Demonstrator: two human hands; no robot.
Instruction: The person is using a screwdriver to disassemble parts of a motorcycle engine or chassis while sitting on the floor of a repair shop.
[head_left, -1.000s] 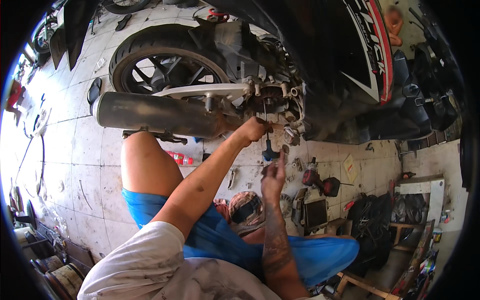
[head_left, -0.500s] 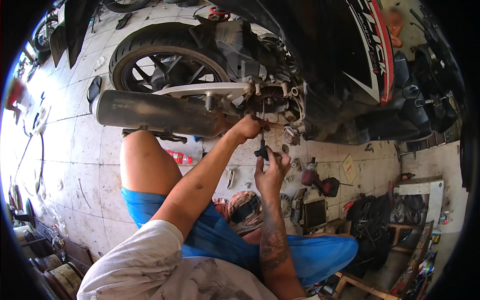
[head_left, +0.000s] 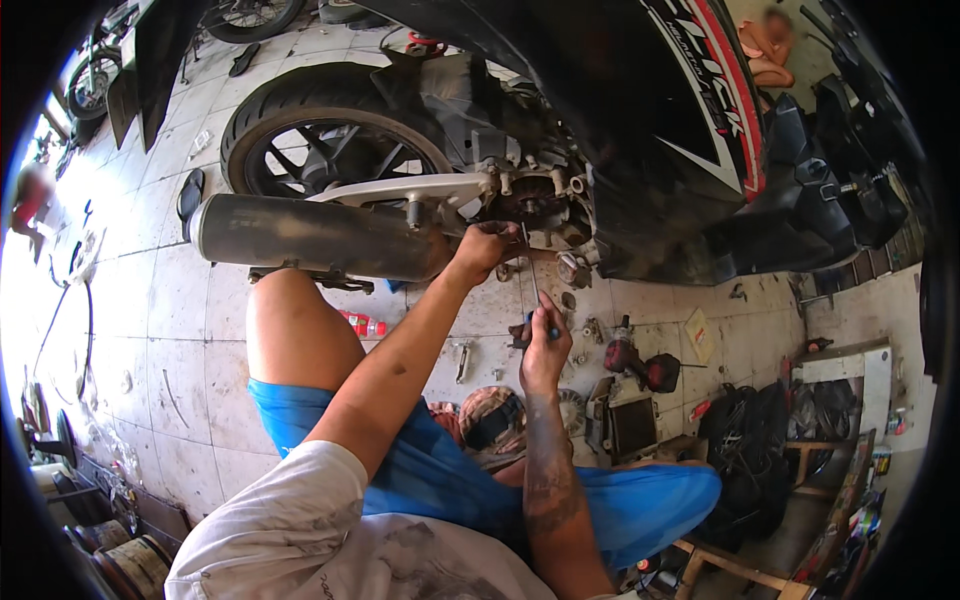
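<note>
My right hand (head_left: 545, 335) is closed on a T-handle tool (head_left: 519, 332) with a dark handle and thin metal shaft pointing up toward the motorbike's opened engine housing (head_left: 533, 190). My left hand (head_left: 490, 243) is closed beside the upper end of that shaft, just under the housing; what its fingertips hold is unclear. The grimy cylindrical exhaust muffler (head_left: 310, 233) lies left of this hand, below a silver arm (head_left: 380, 192) and the rear wheel (head_left: 315, 135).
Around me are a red-capped bottle (head_left: 366, 323), a red power drill (head_left: 625, 355), loose metal parts (head_left: 462, 360) on the tiled floor (head_left: 180, 370), a radiator-like unit (head_left: 625, 420) and a wooden bench (head_left: 840, 390). Two people (head_left: 770, 55) (head_left: 30, 200) are at the far edges.
My right hand has closed on the tool's handle and drawn it down, so the shaft's upper end sits lower. My left hand has moved slightly up and left.
</note>
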